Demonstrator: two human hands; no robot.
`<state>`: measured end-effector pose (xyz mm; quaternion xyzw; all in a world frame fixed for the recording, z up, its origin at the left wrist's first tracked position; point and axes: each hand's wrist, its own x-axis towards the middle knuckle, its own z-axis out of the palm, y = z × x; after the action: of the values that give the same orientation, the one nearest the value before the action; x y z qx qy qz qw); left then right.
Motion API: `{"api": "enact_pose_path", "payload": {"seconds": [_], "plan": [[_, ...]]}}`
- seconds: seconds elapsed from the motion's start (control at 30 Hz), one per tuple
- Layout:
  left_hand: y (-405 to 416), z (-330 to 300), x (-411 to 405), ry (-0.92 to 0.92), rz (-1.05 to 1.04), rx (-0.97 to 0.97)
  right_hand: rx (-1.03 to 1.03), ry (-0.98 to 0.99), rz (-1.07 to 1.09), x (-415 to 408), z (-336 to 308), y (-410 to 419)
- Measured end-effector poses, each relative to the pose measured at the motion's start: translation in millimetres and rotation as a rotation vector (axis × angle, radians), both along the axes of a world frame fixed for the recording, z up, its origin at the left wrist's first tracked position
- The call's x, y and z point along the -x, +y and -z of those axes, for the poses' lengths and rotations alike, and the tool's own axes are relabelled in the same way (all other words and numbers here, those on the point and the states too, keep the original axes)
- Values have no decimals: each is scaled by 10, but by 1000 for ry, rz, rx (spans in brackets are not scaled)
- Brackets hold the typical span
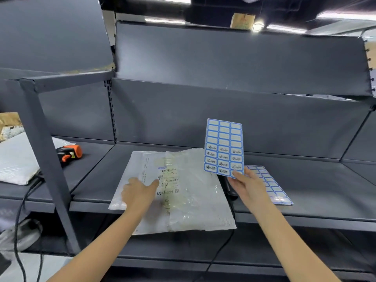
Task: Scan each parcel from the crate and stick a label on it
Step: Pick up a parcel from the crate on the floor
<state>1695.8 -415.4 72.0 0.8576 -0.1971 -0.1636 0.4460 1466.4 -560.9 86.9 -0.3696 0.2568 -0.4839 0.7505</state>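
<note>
A white poly-mailer parcel (183, 192) is laid flat on a dark grey metal shelf (305, 200), its near edge overhanging the shelf's front lip. A printed shipping label (167, 180) with barcodes is seen on its upper face. The left hand (138, 193) is rested on the parcel, palm down; its forefinger is stretched out to the label's left edge, and the other fingers are loosely bent, with nothing gripped.

A sheet of blue-bordered stickers (223, 147) is held up nearly upright above the parcel's right side by the right hand (249, 188) — its lower edge is pinched between thumb and fingers. The lower rows of the sheet carry handwriting, while the upper rows look blank. A second sticker sheet (270, 186) is laid flat on the shelf just right of the parcel, partly hidden behind the right hand, its corner close to the shelf's front lip.

To the left, beyond a slanted grey upright post (46, 159), an orange-and-black handheld scanner (69, 154) is seen on the neighbouring shelf bay, well apart from the parcel. Another white mailer (16, 159) is lying at the far left edge. Open shelf surface is left behind the parcel up to the back panel (223, 98), and to the right of the flat sheet. A black cable (20, 220) is hung below the shelf on the left.
</note>
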Motion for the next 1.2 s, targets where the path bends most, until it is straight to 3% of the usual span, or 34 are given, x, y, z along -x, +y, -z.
{"api": "enact_pose_path", "payload": {"seconds": [0.1, 0.17, 0.27, 0.33, 0.6, 0.77, 0.9, 1.03, 1.2], "plan": [[-76, -66, 165, 373, 179, 488, -49, -26, -74, -254, 50, 159], [-153, -82, 305, 543, 312, 597, -67, -58, -107, -404, 75, 263], [-251, -63, 535, 657, 558, 656, -57, -75, -168, -589, 110, 394], [-287, 1, 626, 681, 609, 702, -49, -63, -176, -660, 136, 432], [-252, 166, 553, 628, 481, 685, 93, 129, -151, -711, 225, 443], [-234, 182, 485, 625, 364, 711, 323, 429, -11, -776, 177, 437], [-204, 193, 371, 561, 333, 693, 713, 799, 147, -733, 159, 416], [-177, 174, 292, 571, 352, 724, 942, 912, 131, -735, 157, 422], [-183, 171, 196, 708, 397, 764, 1061, 993, 107, -794, 113, 433]]}}
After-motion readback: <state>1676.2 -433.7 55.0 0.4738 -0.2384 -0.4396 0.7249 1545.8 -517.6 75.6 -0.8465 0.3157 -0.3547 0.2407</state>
